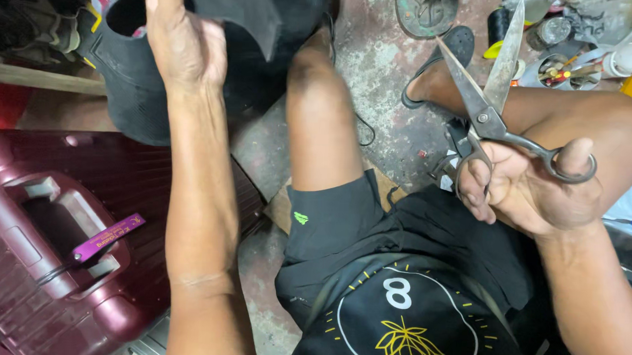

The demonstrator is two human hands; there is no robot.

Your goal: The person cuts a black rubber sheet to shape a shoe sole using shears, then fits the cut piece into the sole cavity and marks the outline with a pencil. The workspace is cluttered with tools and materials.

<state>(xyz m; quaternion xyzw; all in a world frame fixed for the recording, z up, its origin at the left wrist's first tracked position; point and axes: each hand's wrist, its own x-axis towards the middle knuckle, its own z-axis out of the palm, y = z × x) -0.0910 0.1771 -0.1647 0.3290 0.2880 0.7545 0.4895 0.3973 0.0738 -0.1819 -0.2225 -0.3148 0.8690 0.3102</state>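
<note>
Right hand grips scissors, thumb and fingers through loops, blades parted, tips raised away from body. Left hand closed on black rubber sheet, stretched out (edge presented for cutting). Maroon suitcase beside left arm.

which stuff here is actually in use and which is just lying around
In use: scissors open in the right hand; black sheet gripped by the left hand.
Lying about: maroon suitcase, sandal, jars and small tools.
</note>
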